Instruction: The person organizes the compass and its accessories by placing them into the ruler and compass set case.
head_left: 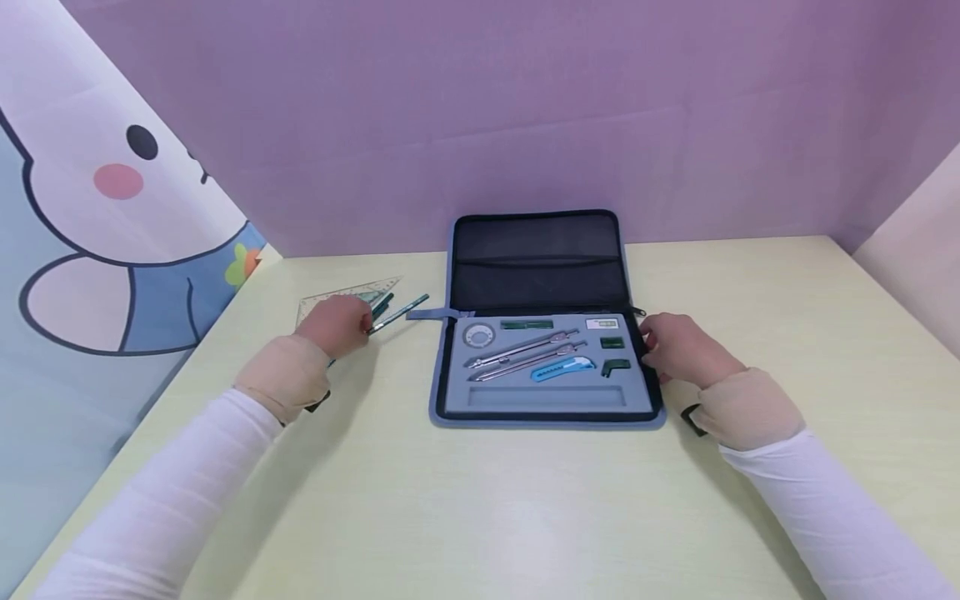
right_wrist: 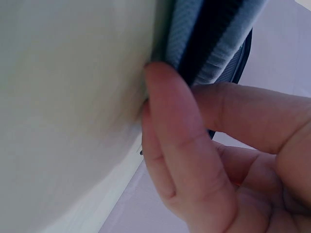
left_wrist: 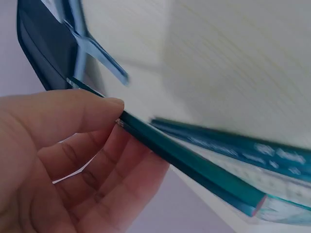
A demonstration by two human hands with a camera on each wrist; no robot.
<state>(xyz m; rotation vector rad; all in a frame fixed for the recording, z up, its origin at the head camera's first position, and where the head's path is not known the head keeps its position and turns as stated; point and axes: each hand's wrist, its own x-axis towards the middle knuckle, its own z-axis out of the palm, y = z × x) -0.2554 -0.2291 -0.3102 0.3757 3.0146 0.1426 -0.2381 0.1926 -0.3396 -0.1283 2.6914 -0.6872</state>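
My left hand [head_left: 337, 325] pinches a green pencil [left_wrist: 194, 165] between thumb and fingers, left of an open zip case [head_left: 442, 400]. Beyond that hand, another green pencil [left_wrist: 228, 145] lies by a clear set square [head_left: 330, 295], partly hidden by the hand. At the case's right edge, my right hand [head_left: 686, 348] grips the rim, its thumb and fingers on the blue edge [right_wrist: 182, 34] in the right wrist view. The case's grey tray [head_left: 459, 367] holds two metal compasses [head_left: 521, 348], a blue utility knife [head_left: 562, 369], a white eraser [head_left: 602, 323] and small green pieces [head_left: 612, 342].
The case's dark lid [head_left: 536, 237] stands raised against the purple cloth [head_left: 525, 125] behind. A blue strap [head_left: 431, 314] sticks out from its left side. A round white disc [head_left: 478, 335] sits in the tray. A printed cloth [head_left: 97, 250] hangs left of the pale table [head_left: 510, 517].
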